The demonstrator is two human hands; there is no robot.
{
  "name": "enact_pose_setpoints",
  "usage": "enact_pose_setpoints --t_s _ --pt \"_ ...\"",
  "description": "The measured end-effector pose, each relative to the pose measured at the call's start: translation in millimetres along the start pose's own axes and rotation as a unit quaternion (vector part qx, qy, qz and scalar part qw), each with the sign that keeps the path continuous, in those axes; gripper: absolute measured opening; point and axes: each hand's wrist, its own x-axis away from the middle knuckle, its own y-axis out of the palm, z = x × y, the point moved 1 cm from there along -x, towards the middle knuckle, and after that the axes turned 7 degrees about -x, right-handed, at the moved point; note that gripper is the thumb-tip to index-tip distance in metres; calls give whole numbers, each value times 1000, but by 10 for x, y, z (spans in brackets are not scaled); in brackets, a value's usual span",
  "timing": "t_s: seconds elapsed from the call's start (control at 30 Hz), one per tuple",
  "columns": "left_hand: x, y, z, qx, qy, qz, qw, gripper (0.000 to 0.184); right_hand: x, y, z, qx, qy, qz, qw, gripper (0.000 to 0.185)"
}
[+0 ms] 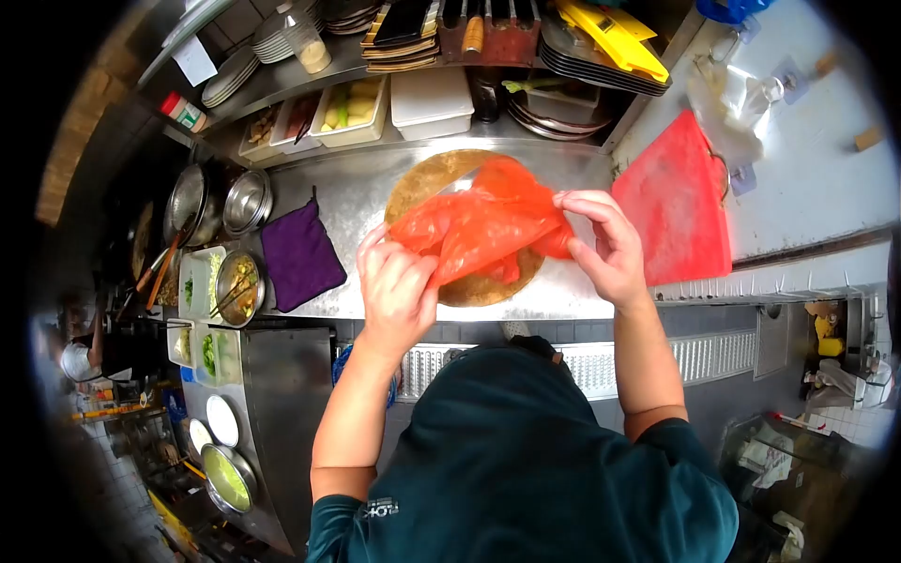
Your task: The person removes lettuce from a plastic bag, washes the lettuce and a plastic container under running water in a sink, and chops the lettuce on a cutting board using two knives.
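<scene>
A thin red plastic bag [488, 220] is stretched between my two hands above a round wooden chopping board [422, 183]. My left hand [394, 286] is closed on the bag's left end, fingers curled round it. On the other side my right hand [608, 239] pinches the bag's right edge between thumb and fingers. Part of a shiny metal thing [460, 183] shows behind the bag on the board; the bag hides the rest, and I cannot tell its kind. A folded purple cloth [302, 255] lies on the steel counter [352, 183], left of the board.
A red cutting board [676, 211] leans at the right wall. Metal bowls [248, 202] and food containers [222, 357] stand on the left. White tubs [432, 103], knives in a rack [488, 33] and stacked plates line the back shelf. Another person [89, 352] is at far left.
</scene>
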Motion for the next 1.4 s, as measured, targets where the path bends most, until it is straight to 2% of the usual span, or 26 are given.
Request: enact_pose_setpoints --t_s 0.03,0.07,0.17,0.2,0.3,0.33,0.43,0.53,0.6,0.7,0.73,0.77,0.8,0.87,0.93,1.0,1.03,1.1,1.13,1.23,1.27,1.3,1.37,1.4 --pt "25 -45 11 -15 5 4 1000 26 -16 -17 -9 -19 -3 -31 999 31" --pt "51 -66 20 -18 12 3 1000 24 -13 -48 61 -8 38 -61 997 35" --pt "125 -128 84 7 37 -50 998 22 -66 79 114 146 17 -171 974 36" --pt "175 -132 93 19 34 -85 996 17 -61 146 139 171 29 -210 962 31" --pt "224 -182 125 20 32 -138 990 14 111 240 456 294 55 -238 924 30" --pt "235 -200 127 25 23 -154 988 13 109 223 554 342 27 -232 910 32" --pt "245 -301 170 -13 -24 -205 978 11 73 33 728 303 144 -146 931 38" --pt "343 -339 154 -30 -63 -244 967 18 -138 -112 450 276 106 -113 949 42" --pt "341 -421 170 -44 -78 -253 963 30 -175 -96 384 254 68 -137 955 44" --pt "107 -541 568 -76 -43 39 995 38 -245 -11 290 225 60 -156 960 42" --pt "29 -492 654 -13 0 89 996 39 -275 14 275 216 63 -162 961 41" --pt "-122 -469 784 38 6 25 999 41 -303 25 275 218 56 -164 960 40" --pt "-328 -335 858 109 18 -11 994 34 -329 36 280 220 49 -168 960 39" --pt "-495 120 934 204 -56 -64 975 31 -360 40 272 214 38 -180 959 37" --pt "-382 838 677 237 -129 -134 954 31 -391 23 247 199 31 -187 962 36" --pt "-302 1248 441 107 -275 -344 891 30 -389 -54 245 165 38 -187 968 34" --pt "-182 1481 288 73 -294 -374 877 30 -384 -99 253 148 41 -187 970 33" --pt "-70 1713 220 31 -294 -308 904 33 -350 -174 272 112 46 -184 975 32" --pt "-13 1820 175 33 -305 -341 888 36 -319 -213 284 94 50 -183 977 31" --pt "41 2018 86 57 -320 -424 845 45 -121 -363 496 -13 74 -13 997 29" --pt "41 2042 77 75 -315 -441 837 48 -11 -355 632 -44 120 112 985 29" --pt "42 2068 77 93 -311 -457 828 50 142 -398 861 -13 208 121 971 29" --pt "-22 2084 177 172 -256 -389 868 50 525 -507 1400 49 376 137 915 28" --pt "-48 2101 250 210 -227 -352 883 50 729 -452 1643 68 392 128 908 30"
